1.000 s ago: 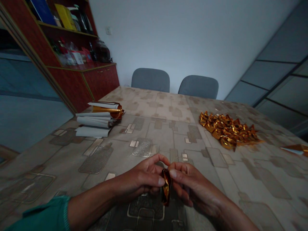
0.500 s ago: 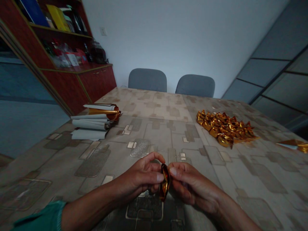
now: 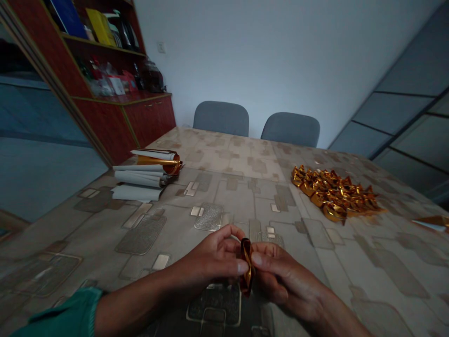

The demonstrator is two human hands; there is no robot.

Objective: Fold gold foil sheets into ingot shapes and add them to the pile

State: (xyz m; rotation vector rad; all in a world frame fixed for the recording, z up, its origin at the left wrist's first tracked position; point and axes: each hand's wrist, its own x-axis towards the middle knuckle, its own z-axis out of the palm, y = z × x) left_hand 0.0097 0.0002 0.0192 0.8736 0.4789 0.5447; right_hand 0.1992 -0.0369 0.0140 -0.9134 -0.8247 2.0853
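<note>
Between my two hands, above the near part of the table, is a folded gold foil paper piece (image 3: 247, 274), held upright with its narrow edge toward me. My left hand (image 3: 220, 260) pinches it from the left, thumb on the near side and index finger curled over the top. From the right, my right hand (image 3: 277, 271) grips its other side between thumb and fingers. Several finished-looking folded gold paper ingots (image 3: 333, 192) lie in a cluster at the right. A stack of folded foil paper sheets (image 3: 138, 180), pale backs showing, rests at the left.
The table (image 3: 224, 187) has a patterned cover. Another gold paper piece (image 3: 433, 222) lies at the far right. Two grey chairs (image 3: 220, 117) stand at the far edge. A red-brown cabinet (image 3: 105, 126) with shelves is at the back left.
The whole view has shifted slightly, so the scene sits further right. My right thumb has moved against the gold paper piece; both hands keep hold of it.
</note>
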